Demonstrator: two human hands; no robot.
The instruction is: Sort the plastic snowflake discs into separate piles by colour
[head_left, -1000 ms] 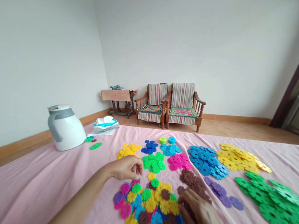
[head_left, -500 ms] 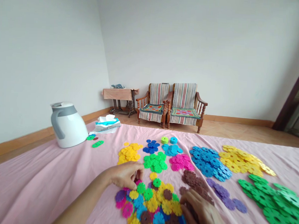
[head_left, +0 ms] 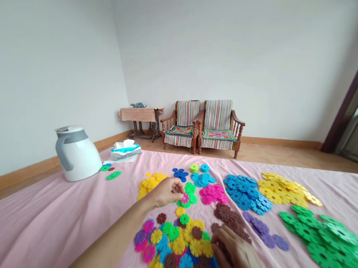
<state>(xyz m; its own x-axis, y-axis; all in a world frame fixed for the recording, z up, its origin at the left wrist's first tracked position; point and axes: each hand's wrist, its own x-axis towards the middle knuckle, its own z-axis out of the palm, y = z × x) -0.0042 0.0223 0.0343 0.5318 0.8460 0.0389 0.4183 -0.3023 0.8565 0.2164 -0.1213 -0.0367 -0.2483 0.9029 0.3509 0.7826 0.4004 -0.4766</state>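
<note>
Pink disc: here it is, a small pink disc (head_left: 185,198) at the fingertips, beyond the mixed heap and right in front of the light green pile (head_left: 190,188).
Left hand: the left hand (head_left: 171,191) has thumb and fingers drawn together in a pinch, the pink disc in its grip, out past the heap's far edge.
Right hand: down at the heap's right edge, the right hand (head_left: 235,249) is loosely curled, fingers bent; whether it has hold of anything underneath, I cannot tell.
Mixed heap: and what a jumble, the mixed heap (head_left: 178,246) of yellow, blue, pink, green, purple and brown discs, a brown disc (head_left: 161,218) lying just off its far left edge.
Sorted piles: beyond the heap, a yellow pile (head_left: 150,183) to the left and a magenta pile (head_left: 214,194) to the right; a brown pile (head_left: 230,214) and a purple pile (head_left: 259,229) come off its right side, with a big green pile (head_left: 326,247) farther right again.
Tissue box: well beyond the heap, to its left, the tissue box (head_left: 125,152) has white tissue poking out of the top.
Jug: left of the heap and well apart, the white jug (head_left: 83,159) stands upright, grey handle, top covered; its contents are hidden.
Cloth: under it all, heap included, a creased pink cloth (head_left: 57,219).
</note>
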